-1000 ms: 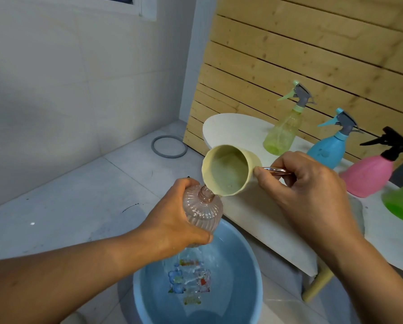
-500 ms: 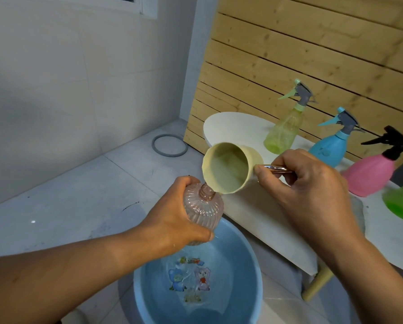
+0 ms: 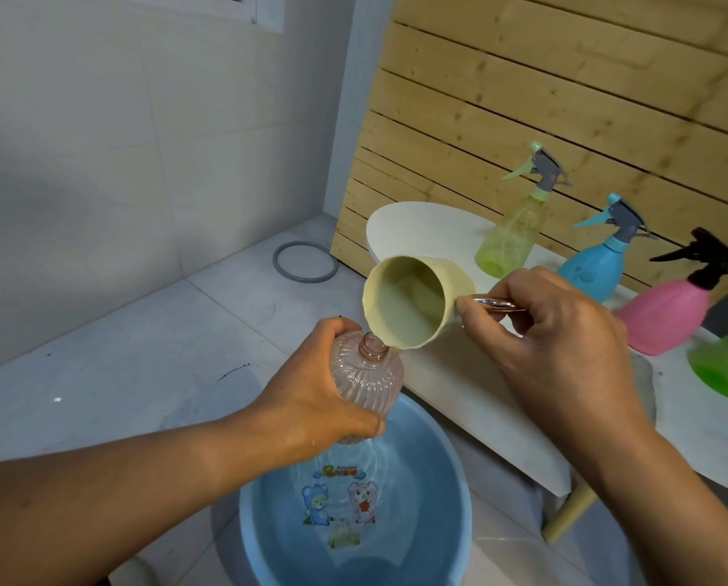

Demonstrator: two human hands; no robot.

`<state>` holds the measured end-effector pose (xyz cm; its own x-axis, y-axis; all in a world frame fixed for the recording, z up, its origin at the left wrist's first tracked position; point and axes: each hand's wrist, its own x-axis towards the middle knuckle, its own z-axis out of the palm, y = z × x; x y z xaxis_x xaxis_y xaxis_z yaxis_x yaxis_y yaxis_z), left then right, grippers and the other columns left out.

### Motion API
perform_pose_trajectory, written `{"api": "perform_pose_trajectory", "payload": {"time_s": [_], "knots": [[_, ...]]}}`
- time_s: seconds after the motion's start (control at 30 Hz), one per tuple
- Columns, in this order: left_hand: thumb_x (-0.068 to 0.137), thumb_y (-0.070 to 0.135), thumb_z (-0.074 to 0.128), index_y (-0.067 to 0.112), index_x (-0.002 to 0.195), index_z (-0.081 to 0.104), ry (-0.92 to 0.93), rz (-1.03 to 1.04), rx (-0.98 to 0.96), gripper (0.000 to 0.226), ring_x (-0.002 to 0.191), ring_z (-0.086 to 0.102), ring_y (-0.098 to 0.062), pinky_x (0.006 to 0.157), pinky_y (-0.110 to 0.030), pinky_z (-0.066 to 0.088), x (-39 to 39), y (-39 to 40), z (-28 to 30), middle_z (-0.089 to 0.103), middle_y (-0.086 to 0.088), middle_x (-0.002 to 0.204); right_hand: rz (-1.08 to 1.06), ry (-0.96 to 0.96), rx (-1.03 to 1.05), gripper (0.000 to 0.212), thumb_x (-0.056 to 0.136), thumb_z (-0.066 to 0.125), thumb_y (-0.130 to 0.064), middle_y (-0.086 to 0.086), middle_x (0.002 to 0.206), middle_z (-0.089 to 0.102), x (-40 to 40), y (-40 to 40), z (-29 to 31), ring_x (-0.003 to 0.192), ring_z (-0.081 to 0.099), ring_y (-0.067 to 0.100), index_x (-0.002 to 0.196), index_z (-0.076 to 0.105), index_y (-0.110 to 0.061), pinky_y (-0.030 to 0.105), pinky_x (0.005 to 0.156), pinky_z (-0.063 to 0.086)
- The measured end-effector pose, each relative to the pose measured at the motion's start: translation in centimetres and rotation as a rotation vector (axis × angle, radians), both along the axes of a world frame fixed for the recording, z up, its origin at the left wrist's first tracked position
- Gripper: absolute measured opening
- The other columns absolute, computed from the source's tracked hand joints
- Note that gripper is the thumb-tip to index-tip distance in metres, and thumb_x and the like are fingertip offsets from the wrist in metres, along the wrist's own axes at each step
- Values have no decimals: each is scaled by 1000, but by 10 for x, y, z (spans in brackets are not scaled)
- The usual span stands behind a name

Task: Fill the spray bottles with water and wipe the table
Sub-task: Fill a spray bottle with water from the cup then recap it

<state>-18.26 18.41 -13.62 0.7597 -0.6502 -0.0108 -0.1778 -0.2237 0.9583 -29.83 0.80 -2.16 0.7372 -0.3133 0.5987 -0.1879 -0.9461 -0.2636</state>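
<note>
Both hands are at work above a blue basin (image 3: 455, 492) of water: the left hand (image 3: 311, 399) wraps the ribbed pink bottle (image 3: 370, 382), uncapped and upright, while the right hand (image 3: 565, 348) pinches the handle of a cream cup (image 3: 413, 302) tipped onto the bottle's neck; filling looks under way, the wiping not begun. Beyond the right hand, on the white counter (image 3: 446, 387), stand a yellow-green sprayer (image 3: 510, 243), a blue sprayer (image 3: 594, 264) and a pink sprayer (image 3: 670, 310), capped; a green bottle (image 3: 725, 365) sits at far right, its top out of view. The counter's edge runs just beside the bottle; open floor lies beyond the left hand.
</note>
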Motion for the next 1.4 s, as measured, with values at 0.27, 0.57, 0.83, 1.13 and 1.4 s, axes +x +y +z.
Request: {"api": "perform_pose_trajectory", "payload": {"time_s": [0.27, 0.57, 0.83, 1.13, 1.4], "knots": [[47, 27, 100, 58, 120, 38, 1, 2, 9, 100, 104, 59, -4, 63, -13, 56, 0, 0, 0, 55, 24, 116, 4, -15, -24, 28, 89, 64, -48, -15, 63, 40, 1, -2, -2, 58, 41, 4, 70, 53, -31, 32, 64, 28], [50, 20, 100, 46, 127, 44, -16, 38, -23, 99, 103, 60, -1, 68, -13, 55, 4, -1, 1, 59, 19, 115, 25, 57, 724, 42, 87, 74, -43, 11, 61, 56, 14, -22, -12, 57, 41, 11, 63, 57, -14, 26, 54, 33], [53, 20, 100, 46, 127, 45, -22, 108, -46, 96, 99, 61, 1, 62, -7, 50, 11, 3, 8, 59, 20, 114, -47, 170, 1077, 44, 91, 69, -43, -17, 45, 46, 28, -51, -52, 39, 36, 0, 57, 50, -24, 15, 40, 33], [50, 25, 100, 50, 124, 43, -35, 121, -29, 96, 100, 61, 0, 58, -6, 50, 14, 6, 7, 59, 21, 113, -130, 477, 1068, 26, 92, 61, -27, 4, 68, 51, 38, -58, -158, 62, 41, 16, 70, 59, -14, 26, 55, 35], [51, 26, 100, 48, 125, 43, -49, 137, -16, 97, 105, 60, -1, 72, -15, 51, 15, 1, 8, 59, 22, 117, -82, 755, 332, 27, 100, 54, -37, 5, 93, 65, 39, -52, -221, 89, 60, 27, 92, 69, -16, 31, 69, 40]]}}
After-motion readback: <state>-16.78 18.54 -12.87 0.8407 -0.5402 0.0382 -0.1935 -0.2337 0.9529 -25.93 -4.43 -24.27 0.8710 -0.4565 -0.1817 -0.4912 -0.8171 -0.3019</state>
